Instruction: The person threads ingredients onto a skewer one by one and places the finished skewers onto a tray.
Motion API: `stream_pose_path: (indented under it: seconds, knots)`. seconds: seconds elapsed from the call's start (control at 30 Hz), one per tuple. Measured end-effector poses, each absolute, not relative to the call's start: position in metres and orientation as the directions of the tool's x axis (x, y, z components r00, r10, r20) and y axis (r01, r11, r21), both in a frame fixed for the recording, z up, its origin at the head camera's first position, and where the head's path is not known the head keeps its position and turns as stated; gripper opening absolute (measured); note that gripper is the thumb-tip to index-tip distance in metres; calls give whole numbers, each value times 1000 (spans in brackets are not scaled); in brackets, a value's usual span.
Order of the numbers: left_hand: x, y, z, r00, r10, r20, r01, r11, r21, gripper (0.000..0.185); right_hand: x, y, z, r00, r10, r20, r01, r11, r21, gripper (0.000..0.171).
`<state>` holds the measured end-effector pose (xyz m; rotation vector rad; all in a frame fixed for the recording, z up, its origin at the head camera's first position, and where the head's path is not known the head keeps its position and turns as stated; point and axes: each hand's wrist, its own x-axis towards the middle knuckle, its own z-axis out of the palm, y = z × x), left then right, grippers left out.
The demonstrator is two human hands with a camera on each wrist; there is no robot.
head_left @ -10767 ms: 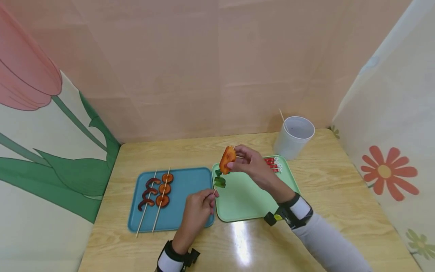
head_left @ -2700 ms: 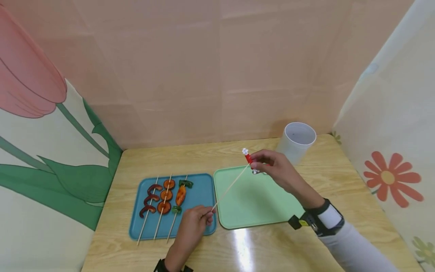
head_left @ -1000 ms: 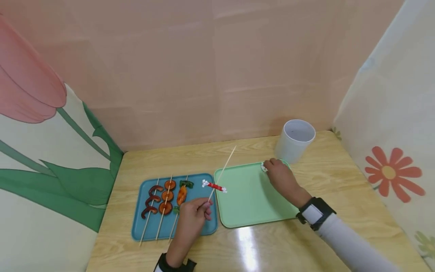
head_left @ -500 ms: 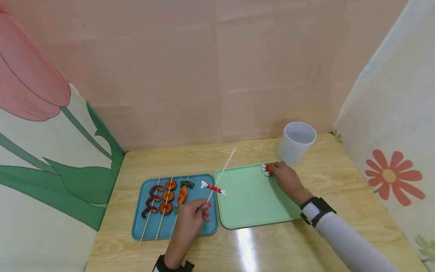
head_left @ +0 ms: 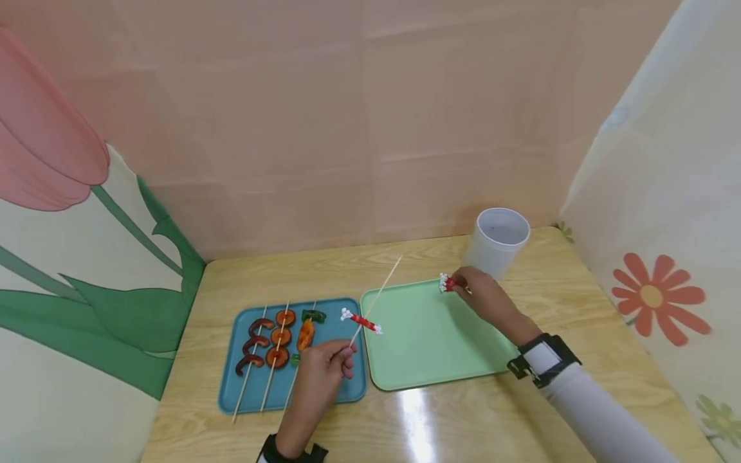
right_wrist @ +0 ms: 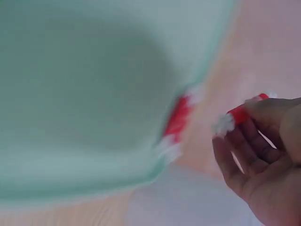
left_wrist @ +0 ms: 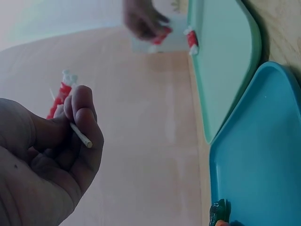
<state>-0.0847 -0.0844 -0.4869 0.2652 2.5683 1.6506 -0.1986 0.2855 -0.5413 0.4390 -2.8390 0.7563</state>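
Note:
My left hand (head_left: 320,372) pinches the lower end of a bamboo skewer (head_left: 384,284), tilted up to the right above the gap between the trays. One red toy food piece with knobby white ends (head_left: 363,321) is threaded crosswise on it. At the green tray's (head_left: 417,350) far right corner, my right hand (head_left: 487,297) pinches a second such red piece (right_wrist: 239,114), raised off the tray in the right wrist view. A third red piece (right_wrist: 178,120) lies by the tray's edge, blurred there but plain in the left wrist view.
A blue tray (head_left: 354,381) on the left bears three loaded skewers: brown curled pieces (head_left: 255,344), round slices (head_left: 280,336), and green pieces with an orange one (head_left: 305,334). My left hand partly covers the third. A white cup (head_left: 492,251) stands behind the green tray, near the wall.
The skewer with green and orange pieces went onto the blue tray. The cup's skewer is now in my left hand, with a red piece threaded on. My right hand has just lifted another red piece.

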Motion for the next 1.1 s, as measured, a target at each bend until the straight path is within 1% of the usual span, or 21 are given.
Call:
stream_pose_path:
  seconds: [0.07,0.1,0.17,0.23,0.3,0.47,0.6,0.7,0.77,0.8,0.87,0.93,1.0,1.07,1.1]
  knots:
    - [-86,-84,-489,-978,205,41,122,399,909,16,-197,276,-520,-964,-195,180,-265,700,-663,17]
    - [-86,-84,-490,-975,218,47,133,400,907,16,-195,271,-510,-974,-178,142,-224,628,-745,20]
    - [-87,-83,-492,-969,243,52,150,404,903,16,-191,263,-492,-983,-166,78,-149,482,-864,25]
    - [-88,-83,-494,-962,266,58,171,425,889,16,-185,255,-476,-986,-165,26,-88,379,-921,31]
    - [-88,-83,-494,-957,284,56,184,446,876,16,-179,249,-463,-986,-165,5,-56,307,-950,33]
    - [-89,-82,-494,-946,319,66,217,464,859,16,-167,236,-440,-988,-152,26,-61,230,-971,30]
    - [-91,-81,-494,-940,329,91,248,477,843,16,-162,230,-432,-988,-147,47,-78,212,-974,29]
    - [-91,-81,-493,-943,320,88,245,492,836,16,-161,227,-430,-988,-137,71,-100,222,-970,28]
    - [-91,-81,-493,-946,313,81,237,499,834,17,-161,224,-431,-985,-124,118,-146,254,-956,25]
    - [-90,-81,-492,-948,310,80,234,504,832,17,-160,223,-431,-980,-118,157,-185,293,-938,24]
    - [-89,-81,-491,-948,307,84,240,514,824,18,-158,219,-431,-957,-114,267,-290,398,-870,22]
    - [-88,-80,-490,-948,306,91,245,515,821,17,-154,214,-430,-910,-118,397,-397,522,-755,21]
    - [-86,-79,-489,-948,303,98,249,514,821,16,-149,208,-429,-855,-131,502,-465,623,-629,22]
    - [-85,-78,-489,-949,297,103,250,512,822,14,-146,202,-427,-810,-147,568,-506,665,-550,24]
    - [-85,-77,-489,-949,295,111,255,510,822,13,-144,199,-426,-797,-154,585,-518,672,-529,23]
